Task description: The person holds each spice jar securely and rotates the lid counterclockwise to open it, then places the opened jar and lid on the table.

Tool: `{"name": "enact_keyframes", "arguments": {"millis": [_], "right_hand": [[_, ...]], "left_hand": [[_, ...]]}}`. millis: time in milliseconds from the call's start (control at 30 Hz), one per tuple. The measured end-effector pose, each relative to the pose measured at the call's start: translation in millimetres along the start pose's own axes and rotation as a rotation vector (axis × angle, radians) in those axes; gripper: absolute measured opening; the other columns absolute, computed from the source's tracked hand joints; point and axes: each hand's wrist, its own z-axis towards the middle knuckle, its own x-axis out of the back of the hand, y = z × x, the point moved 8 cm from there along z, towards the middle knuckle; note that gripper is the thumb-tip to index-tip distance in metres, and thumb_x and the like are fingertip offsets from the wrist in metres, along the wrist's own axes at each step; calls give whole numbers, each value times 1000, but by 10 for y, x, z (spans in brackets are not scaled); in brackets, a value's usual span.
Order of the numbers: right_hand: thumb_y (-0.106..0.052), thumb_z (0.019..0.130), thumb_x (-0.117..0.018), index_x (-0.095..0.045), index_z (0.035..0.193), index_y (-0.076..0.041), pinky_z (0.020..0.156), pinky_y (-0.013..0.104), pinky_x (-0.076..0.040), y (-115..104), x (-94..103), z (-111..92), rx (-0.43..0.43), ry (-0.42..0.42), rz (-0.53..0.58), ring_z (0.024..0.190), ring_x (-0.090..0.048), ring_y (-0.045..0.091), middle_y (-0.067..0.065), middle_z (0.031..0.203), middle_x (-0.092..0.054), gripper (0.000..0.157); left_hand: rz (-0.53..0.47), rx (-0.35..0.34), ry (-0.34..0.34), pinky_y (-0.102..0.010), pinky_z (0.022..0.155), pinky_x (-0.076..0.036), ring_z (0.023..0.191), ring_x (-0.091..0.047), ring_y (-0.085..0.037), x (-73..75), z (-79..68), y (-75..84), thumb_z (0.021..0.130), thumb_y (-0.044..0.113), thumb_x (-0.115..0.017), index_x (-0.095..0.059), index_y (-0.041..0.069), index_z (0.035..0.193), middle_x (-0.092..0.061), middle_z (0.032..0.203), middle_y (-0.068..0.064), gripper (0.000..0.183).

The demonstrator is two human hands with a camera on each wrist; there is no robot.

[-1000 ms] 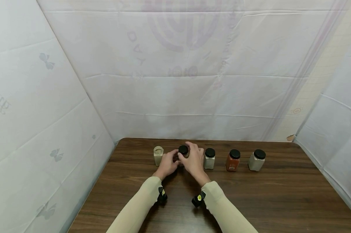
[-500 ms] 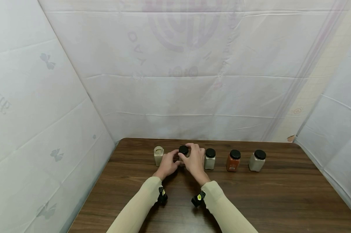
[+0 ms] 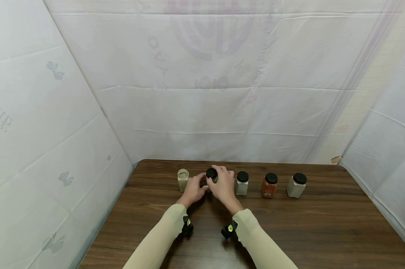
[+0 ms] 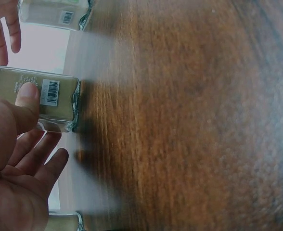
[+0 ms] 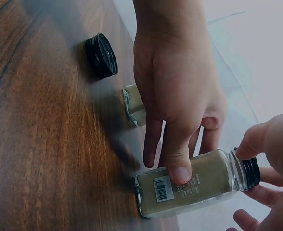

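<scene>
Both hands are at a square glass jar point(image 5: 206, 180) of greenish-tan powder, standing on the table with a barcode on its side. My left hand point(image 3: 193, 189) grips the jar's body, its thumb flat over the printed label in the left wrist view. The right hand point(image 3: 224, 185) holds the jar's black lid point(image 5: 250, 173) from above, thumb and fingers around its edge. Ridges of the glass neck show just below that lid in the right wrist view. Left of the hands stands an uncovered jar point(image 3: 183, 181) with pale tan contents.
A loose black lid point(image 5: 101, 55) lies on the wooden table point(image 3: 310, 231). To the right, in a row, are a pale jar point(image 3: 242, 184), a red-orange jar point(image 3: 268, 185) and another pale jar point(image 3: 296, 185), all black-lidded. White sheeting point(image 3: 202, 112) hangs behind the table.
The right hand's fingers have shifted slightly left and drawn in around the lid. My left hand and the jars stay where they were.
</scene>
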Motion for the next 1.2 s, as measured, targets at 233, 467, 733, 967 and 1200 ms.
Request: {"name": "enact_keyframes", "arguments": {"millis": [233, 467, 733, 967, 1200], "right_hand": [[-25, 94, -76, -55, 147, -14, 93, 54, -42, 35, 24, 2, -37, 26, 19, 117, -45, 37, 11, 140, -59, 58], [-34, 89, -82, -64, 131, -9, 87, 48, -42, 56, 56, 13, -45, 109, -1, 106, -47, 33, 10, 121, -64, 52], [-31, 89, -83, -68, 126, -10, 84, 47, -41, 42, 49, 14, -47, 80, -30, 102, -46, 34, 12, 123, -64, 45], [-22, 95, -74, -63, 139, -14, 90, 53, -42, -4, 8, 33, -15, -21, -39, 115, -45, 39, 11, 138, -58, 46], [-19, 95, -71, -60, 143, -14, 91, 53, -41, -6, -11, 27, -8, -55, -36, 118, -44, 41, 12, 141, -57, 49]], "left_hand": [[12, -11, 6, -46, 94, -56, 110, -70, -30, 10, 3, 11, 94, 1, -68, -63, 2, 135, -73, 119, -14, 41], [12, -5, 14, -48, 94, -56, 110, -70, -31, 22, -12, 21, 95, 8, -73, -63, 4, 135, -73, 120, -14, 42], [1, 0, -4, -47, 96, -55, 113, -69, -30, 7, -15, 17, 94, 12, -75, -64, 5, 136, -72, 122, -13, 43], [8, -14, -6, -45, 95, -56, 112, -69, -28, 8, 7, 11, 96, 5, -69, -64, 5, 134, -73, 120, -12, 39], [-11, -20, -8, -45, 95, -56, 112, -70, -29, 4, -4, 13, 96, 4, -69, -63, 5, 136, -72, 122, -14, 41]]}}
